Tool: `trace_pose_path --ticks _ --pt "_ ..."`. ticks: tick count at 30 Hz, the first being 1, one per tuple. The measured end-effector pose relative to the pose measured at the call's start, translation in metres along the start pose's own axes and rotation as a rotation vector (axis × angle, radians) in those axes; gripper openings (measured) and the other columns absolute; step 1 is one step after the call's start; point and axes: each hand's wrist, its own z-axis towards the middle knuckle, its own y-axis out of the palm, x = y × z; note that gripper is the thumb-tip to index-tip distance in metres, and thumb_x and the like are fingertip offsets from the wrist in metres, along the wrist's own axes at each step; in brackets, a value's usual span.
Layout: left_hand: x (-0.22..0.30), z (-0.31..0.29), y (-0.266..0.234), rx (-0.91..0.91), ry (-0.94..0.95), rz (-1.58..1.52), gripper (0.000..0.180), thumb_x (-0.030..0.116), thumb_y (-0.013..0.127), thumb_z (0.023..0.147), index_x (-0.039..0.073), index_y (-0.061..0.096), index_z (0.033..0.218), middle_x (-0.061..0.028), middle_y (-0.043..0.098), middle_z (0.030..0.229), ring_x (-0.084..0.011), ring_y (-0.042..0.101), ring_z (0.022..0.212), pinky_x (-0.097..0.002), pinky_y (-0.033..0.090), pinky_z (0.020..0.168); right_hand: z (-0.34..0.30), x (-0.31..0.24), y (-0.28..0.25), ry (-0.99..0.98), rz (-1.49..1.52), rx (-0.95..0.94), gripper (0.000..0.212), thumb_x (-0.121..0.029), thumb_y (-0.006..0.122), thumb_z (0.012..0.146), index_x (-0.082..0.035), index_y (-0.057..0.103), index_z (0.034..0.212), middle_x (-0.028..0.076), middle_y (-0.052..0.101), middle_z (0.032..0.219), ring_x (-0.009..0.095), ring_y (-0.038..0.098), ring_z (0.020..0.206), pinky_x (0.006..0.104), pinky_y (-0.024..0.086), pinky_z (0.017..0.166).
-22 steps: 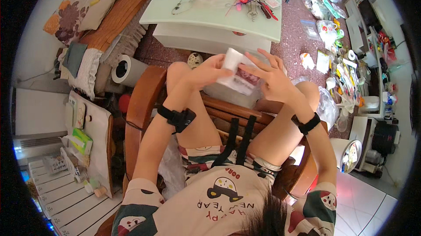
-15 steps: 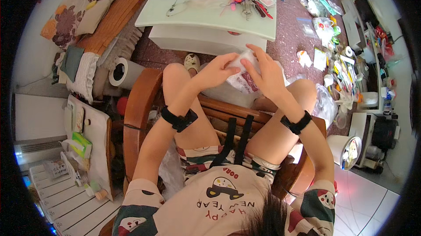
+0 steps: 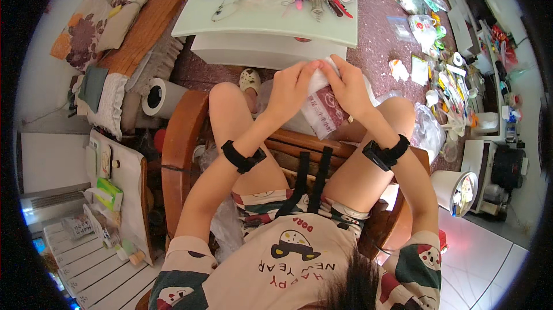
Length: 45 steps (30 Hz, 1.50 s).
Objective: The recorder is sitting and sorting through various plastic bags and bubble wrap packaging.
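Observation:
A white plastic bag [image 3: 324,109] with a dark red printed panel hangs between my hands, above the gap between my knees. My left hand [image 3: 291,90] pinches its upper edge with thumb and bent fingers. Close beside it, my right hand [image 3: 350,87] is closed on the same edge, thumb toward the left hand's thumb. The fingertips almost meet. The bag's lower part hangs loose, and whatever may be inside cannot be made out.
A glass-topped table [image 3: 265,33] stands ahead, with scissors, tools and small packs on it. Bags and loose items [image 3: 455,97] litter the floor to the right. A white bin [image 3: 455,192] stands by the right chair arm. A wooden bench [image 3: 141,28] with cushions lies left.
Both hands have closed on the bag's upper edge and drawn together. The bag, bunched up before, now hangs longer with its dark red panel facing up. The view has shifted slightly.

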Motion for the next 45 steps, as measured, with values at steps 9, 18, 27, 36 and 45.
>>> trace_pose_path --ticks 9,18,27,36,45 --pt "0.025 0.032 0.009 0.096 0.031 -0.054 0.034 0.028 0.050 0.095 -0.003 0.062 0.087 -0.0087 0.047 0.058 -0.0105 0.042 0.057 -0.0302 0.038 0.052 0.023 -0.007 -0.035 0.147 0.572 -0.144 0.030 -0.031 0.058 0.091 -0.003 0.063 0.101 -0.004 0.063 0.082 0.005 0.052 0.069 0.0224 0.044 0.063" --pt "0.034 0.079 0.053 0.017 0.189 -0.252 0.041 0.035 0.052 0.095 0.000 0.052 0.073 0.0033 0.040 0.058 -0.0057 0.034 0.057 -0.0257 0.031 0.049 0.041 0.020 -0.122 0.308 0.707 -0.348 0.039 -0.015 0.069 0.082 -0.003 0.059 0.117 0.004 0.065 0.104 0.010 0.061 0.092 0.0252 0.048 0.082" --pt "0.021 0.112 0.120 -0.155 0.254 0.327 0.039 0.037 0.058 0.090 0.000 0.055 0.077 -0.0045 0.046 0.059 -0.0072 0.044 0.058 -0.0292 0.036 0.051 0.053 0.086 -0.177 0.398 0.402 -0.290 0.048 -0.029 0.071 0.080 -0.002 0.058 0.119 0.005 0.065 0.106 0.010 0.060 0.095 0.0243 0.047 0.082" --pt "-0.040 0.118 0.195 -0.188 0.169 0.079 0.029 0.034 0.062 0.086 0.006 0.057 0.086 -0.0082 0.055 0.063 -0.0219 0.054 0.052 -0.0341 0.042 0.051 0.054 0.226 -0.185 0.553 0.368 -0.240 0.035 -0.027 0.068 0.084 -0.002 0.063 0.106 0.002 0.066 0.095 0.009 0.060 0.087 0.0244 0.046 0.080" --pt "-0.157 0.045 0.216 -0.683 0.023 0.446 0.040 0.020 0.073 0.068 0.002 0.053 0.097 -0.0136 0.049 0.096 -0.0280 0.053 0.094 -0.0356 0.044 0.082 -0.083 0.360 -0.201 1.017 0.902 -0.259 0.034 -0.017 0.066 0.082 -0.003 0.057 0.111 0.005 0.062 0.105 0.014 0.058 0.098 0.0282 0.043 0.089"
